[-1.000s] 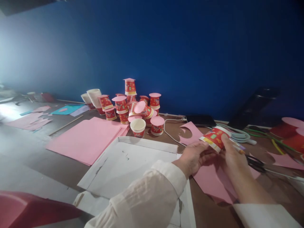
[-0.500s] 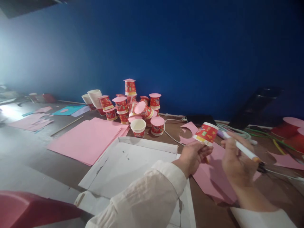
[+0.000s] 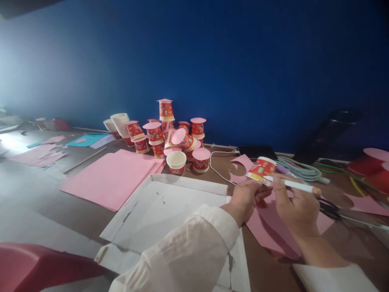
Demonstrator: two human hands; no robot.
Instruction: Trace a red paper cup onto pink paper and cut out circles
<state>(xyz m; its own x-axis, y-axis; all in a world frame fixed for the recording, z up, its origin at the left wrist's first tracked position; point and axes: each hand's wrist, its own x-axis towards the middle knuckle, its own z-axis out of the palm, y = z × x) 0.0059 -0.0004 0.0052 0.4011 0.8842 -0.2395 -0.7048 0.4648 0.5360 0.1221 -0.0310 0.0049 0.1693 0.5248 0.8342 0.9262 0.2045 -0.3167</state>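
My left hand [image 3: 245, 199] is closed on the rim of a red patterned paper cup [image 3: 263, 167], which it holds tilted above the table. In my right hand [image 3: 296, 209] is a white marker-like stick [image 3: 299, 186] with an orange end, held between thumb and fingers. Its left tip is close to the cup's lower edge; whether it touches I cannot tell. Under both hands lies a pink paper sheet [image 3: 267, 233]. A pink cut-out scrap [image 3: 243, 164] rests just behind the cup.
Several red cups with pink paper discs [image 3: 153, 133] stand stacked by the blue wall. An upright cup [image 3: 176, 162] stands before them. Pink sheets [image 3: 112, 176] and a white cardboard tray [image 3: 188, 184] lie at left and centre. Coiled cables [image 3: 299, 168] lie at right.
My right hand has moved left toward the cup, and the white stick now lies nearly level with its tip near the cup's rim. The cup has turned slightly in my left hand.
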